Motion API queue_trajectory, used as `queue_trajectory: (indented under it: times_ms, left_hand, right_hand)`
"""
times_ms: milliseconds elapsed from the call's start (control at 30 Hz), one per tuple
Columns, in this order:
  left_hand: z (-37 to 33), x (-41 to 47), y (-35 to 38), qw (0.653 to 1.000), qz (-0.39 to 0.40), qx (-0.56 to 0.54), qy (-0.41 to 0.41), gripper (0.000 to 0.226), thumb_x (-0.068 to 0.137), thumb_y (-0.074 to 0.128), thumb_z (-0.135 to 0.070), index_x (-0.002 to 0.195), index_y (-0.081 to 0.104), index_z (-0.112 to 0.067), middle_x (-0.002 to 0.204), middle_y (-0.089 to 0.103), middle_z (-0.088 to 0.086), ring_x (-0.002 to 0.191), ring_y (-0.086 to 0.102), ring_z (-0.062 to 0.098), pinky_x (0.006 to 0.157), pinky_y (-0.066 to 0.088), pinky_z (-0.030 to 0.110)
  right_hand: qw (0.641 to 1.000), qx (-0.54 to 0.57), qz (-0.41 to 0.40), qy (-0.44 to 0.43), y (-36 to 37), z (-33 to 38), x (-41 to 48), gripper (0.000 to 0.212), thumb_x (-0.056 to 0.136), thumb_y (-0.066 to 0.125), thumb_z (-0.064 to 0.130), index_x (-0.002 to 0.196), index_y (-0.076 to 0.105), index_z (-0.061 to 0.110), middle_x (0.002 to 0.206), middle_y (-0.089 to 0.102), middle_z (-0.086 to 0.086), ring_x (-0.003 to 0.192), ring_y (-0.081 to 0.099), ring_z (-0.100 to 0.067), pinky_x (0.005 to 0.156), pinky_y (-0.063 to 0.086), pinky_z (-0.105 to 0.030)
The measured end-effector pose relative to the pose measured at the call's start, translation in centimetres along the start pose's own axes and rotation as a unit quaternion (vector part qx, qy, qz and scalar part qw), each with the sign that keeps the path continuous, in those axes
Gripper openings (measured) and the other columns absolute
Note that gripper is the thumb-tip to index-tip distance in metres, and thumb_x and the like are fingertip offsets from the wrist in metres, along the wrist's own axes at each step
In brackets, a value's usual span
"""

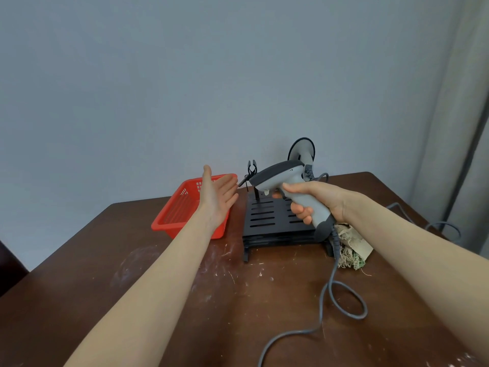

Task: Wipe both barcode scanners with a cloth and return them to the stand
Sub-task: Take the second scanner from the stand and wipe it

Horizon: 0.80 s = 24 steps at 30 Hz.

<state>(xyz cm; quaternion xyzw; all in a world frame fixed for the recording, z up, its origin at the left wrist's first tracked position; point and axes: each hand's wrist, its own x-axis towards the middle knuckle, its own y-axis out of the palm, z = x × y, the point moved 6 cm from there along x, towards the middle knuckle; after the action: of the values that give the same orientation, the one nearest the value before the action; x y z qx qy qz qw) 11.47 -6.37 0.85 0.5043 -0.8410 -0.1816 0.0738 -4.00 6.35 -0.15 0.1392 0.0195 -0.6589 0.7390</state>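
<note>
My right hand [316,201] grips the handle of a grey barcode scanner [280,176], held above the black slotted stand [267,221] with its head pointing left. Its grey cable [328,292] hangs down and loops over the table. A second scanner [303,152] sits behind at the back of the stand, partly hidden by the held one. My left hand [218,197] is open, palm turned right, raised in front of the red basket and holding nothing. A frayed beige and green cloth [353,249] lies on the table at the stand's right front corner, under my right wrist.
A red plastic basket [169,221] stands left of the stand. A thin black clip holder [252,172] rises from the stand's back left. The brown table [158,287] bears white scuff marks. Another cable [444,226] runs along the table's right edge. A curtain hangs at the right.
</note>
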Motion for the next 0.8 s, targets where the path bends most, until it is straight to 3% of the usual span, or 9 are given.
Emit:
queue_trajectory:
  times_ms: [133,233,533,800]
  left_hand:
    - [0.0,0.06,-0.33,1.0,-0.007,0.008,0.003,0.079,0.093,0.024,-0.066,0.138,0.044,-0.004,0.144,0.047,0.012,0.135,0.042,0.023,0.114,0.03,0.039]
    - [-0.1,0.0,-0.5,1.0,-0.01,0.009,0.008,0.079,0.093,0.025,-0.065,0.138,0.044,-0.004,0.143,0.047,0.012,0.134,0.043,0.023,0.114,0.03,0.039]
    - [-0.12,0.12,-0.53,1.0,-0.006,0.007,0.006,0.078,0.093,0.026,-0.065,0.138,0.044,-0.003,0.142,0.048,0.012,0.133,0.044,0.022,0.114,0.031,0.039]
    - [0.0,0.21,-0.25,1.0,0.0,0.005,0.003,0.079,0.093,0.025,-0.065,0.138,0.044,-0.003,0.144,0.047,0.013,0.135,0.041,0.023,0.115,0.03,0.039]
  right_hand:
    - [1.0,-0.007,-0.008,0.003,0.11,0.13,-0.09,0.03,0.074,0.065,0.04,0.086,0.056,0.014,0.049,0.045,0.001,0.035,0.037,-0.006,0.036,0.036,-0.017]
    - [1.0,-0.011,-0.014,0.007,0.11,0.12,-0.18,0.028,0.073,0.065,0.039,0.083,0.055,0.015,0.049,0.045,0.001,0.035,0.036,-0.006,0.037,0.036,-0.016]
    - [1.0,-0.01,-0.013,0.011,0.22,0.06,-0.15,0.027,0.074,0.065,0.038,0.082,0.055,0.014,0.049,0.045,0.001,0.035,0.036,-0.006,0.036,0.036,-0.016]
    - [1.0,0.004,-0.002,0.006,0.27,-0.01,0.08,0.035,0.075,0.064,0.04,0.098,0.06,0.013,0.049,0.047,0.001,0.035,0.037,-0.005,0.035,0.037,-0.016]
